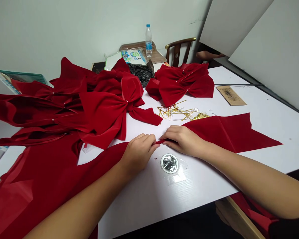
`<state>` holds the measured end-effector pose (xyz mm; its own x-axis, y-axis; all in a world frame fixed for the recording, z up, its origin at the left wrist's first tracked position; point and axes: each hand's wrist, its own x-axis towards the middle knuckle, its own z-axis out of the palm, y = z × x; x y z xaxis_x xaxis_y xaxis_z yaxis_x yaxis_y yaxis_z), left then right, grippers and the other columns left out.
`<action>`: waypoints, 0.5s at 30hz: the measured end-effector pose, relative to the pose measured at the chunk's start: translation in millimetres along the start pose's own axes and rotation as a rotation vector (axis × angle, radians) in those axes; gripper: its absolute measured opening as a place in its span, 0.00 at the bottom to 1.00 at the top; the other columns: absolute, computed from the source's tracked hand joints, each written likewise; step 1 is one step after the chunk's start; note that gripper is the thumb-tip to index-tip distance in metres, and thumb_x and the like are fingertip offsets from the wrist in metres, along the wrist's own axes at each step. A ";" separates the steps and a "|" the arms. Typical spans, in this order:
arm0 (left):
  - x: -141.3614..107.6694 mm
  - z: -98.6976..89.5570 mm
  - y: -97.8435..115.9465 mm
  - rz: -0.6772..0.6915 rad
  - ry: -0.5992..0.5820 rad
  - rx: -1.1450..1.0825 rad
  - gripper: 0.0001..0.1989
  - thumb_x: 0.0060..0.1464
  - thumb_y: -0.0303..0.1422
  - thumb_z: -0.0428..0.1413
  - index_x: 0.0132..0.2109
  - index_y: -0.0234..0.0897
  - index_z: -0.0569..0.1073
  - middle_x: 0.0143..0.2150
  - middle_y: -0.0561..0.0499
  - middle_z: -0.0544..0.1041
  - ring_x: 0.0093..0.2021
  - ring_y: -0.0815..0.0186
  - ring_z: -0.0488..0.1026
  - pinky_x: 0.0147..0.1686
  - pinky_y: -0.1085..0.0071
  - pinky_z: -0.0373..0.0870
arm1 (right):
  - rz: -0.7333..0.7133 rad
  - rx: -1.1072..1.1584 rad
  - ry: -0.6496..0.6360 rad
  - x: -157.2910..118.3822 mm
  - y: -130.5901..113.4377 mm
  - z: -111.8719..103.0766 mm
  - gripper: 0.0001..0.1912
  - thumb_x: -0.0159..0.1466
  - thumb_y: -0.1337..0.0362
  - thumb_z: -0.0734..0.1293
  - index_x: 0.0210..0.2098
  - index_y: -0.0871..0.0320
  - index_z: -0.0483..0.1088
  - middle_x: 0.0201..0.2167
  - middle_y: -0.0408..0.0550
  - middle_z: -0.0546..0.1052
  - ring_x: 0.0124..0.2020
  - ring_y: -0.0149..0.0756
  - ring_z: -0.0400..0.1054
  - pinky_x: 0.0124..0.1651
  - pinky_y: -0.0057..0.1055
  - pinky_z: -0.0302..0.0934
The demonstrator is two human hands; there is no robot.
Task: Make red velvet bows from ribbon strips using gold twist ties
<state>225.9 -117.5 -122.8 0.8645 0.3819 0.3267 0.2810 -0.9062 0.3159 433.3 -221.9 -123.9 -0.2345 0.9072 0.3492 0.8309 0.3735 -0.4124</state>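
Note:
A long red velvet strip (224, 132) lies across the white table, its notched end spread out to the right. Both hands pinch its narrow, gathered middle. My left hand (141, 149) is closed on the gathered cloth, and my right hand (180, 141) is closed on it just to the right, a short gap apart. The rest of the cloth runs down to the lower left under my left arm. Just below the hands sits a round silver-rimmed disc (169, 163) on the table. Gold twist ties (179, 112) lie scattered above my right hand.
Red bows (104, 103) are heaped at the left, with another pile (181, 83) at the back. Behind them are a black plastic bag (143, 73), a water bottle (149, 41) and a wooden chair (180, 51). A cardboard piece (231, 95) lies at the right on the white table (144, 202).

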 end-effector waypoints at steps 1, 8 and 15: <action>0.1 0.0 0.4 -0.009 -0.008 0.005 0.08 0.63 0.33 0.61 0.36 0.37 0.71 0.30 0.53 0.75 0.32 0.63 0.71 0.32 0.68 0.63 | 0.000 -0.032 -0.005 -0.4 -1.0 0.5 0.10 0.73 0.64 0.65 0.45 0.61 0.77 0.35 0.50 0.77 0.38 0.37 0.70 0.41 0.32 0.62; 2.4 0.1 2.6 0.121 -0.024 0.200 0.12 0.69 0.34 0.53 0.36 0.36 0.74 0.33 0.50 0.75 0.35 0.61 0.70 0.37 0.65 0.65 | 0.022 -0.224 -0.061 0.9 -11.2 1.3 0.09 0.72 0.68 0.63 0.39 0.62 0.76 0.35 0.51 0.74 0.38 0.38 0.64 0.37 0.32 0.57; 2.9 -5.9 12.8 0.223 0.105 0.432 0.13 0.69 0.28 0.49 0.34 0.38 0.70 0.28 0.52 0.72 0.27 0.62 0.67 0.29 0.63 0.58 | 0.026 -0.319 -0.104 4.6 -24.1 -5.5 0.05 0.70 0.72 0.64 0.39 0.62 0.72 0.33 0.49 0.75 0.33 0.36 0.62 0.35 0.33 0.52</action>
<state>229.6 -126.9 -112.6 0.8826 0.1664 0.4396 0.2606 -0.9516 -0.1630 415.0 -227.8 -107.8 -0.2478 0.9366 0.2480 0.9494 0.2857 -0.1305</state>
